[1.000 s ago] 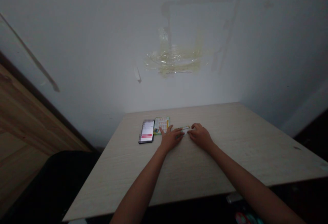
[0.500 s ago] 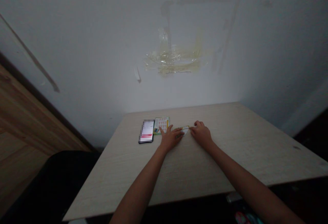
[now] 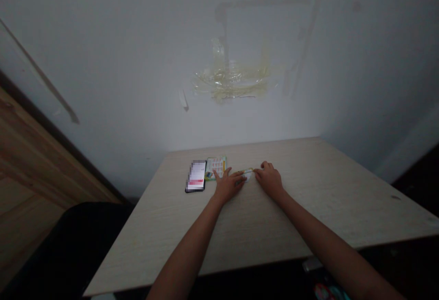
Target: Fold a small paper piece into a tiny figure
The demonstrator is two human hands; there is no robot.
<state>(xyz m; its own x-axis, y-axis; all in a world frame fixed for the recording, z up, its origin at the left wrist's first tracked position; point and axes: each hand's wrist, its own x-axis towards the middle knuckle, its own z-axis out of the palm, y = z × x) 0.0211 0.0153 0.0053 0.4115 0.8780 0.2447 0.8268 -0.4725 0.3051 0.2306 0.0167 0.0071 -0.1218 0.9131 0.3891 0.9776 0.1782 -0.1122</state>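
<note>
A small pale strip with a yellow-green border (image 3: 247, 174) lies flat on the wooden-look table top (image 3: 302, 208), between my two hands. My left hand (image 3: 228, 184) rests palm down with its fingers spread, the fingertips at the strip's left end. My right hand (image 3: 269, 180) lies palm down, its curled fingertips close to the strip's right end. Whether either hand grips the strip is hidden at this size. To the left of my left hand lies a colourful printed card (image 3: 216, 167).
A smartphone with a lit, blurred screen (image 3: 195, 176) lies left of the card. A white wall with old tape residue (image 3: 231, 80) rises behind the table. A dark chair back (image 3: 68, 249) and a wooden panel (image 3: 30, 163) stand at the left.
My right hand has shifted slightly right and farther from me, away from the strip's end. My left hand and the strip look about the same.
</note>
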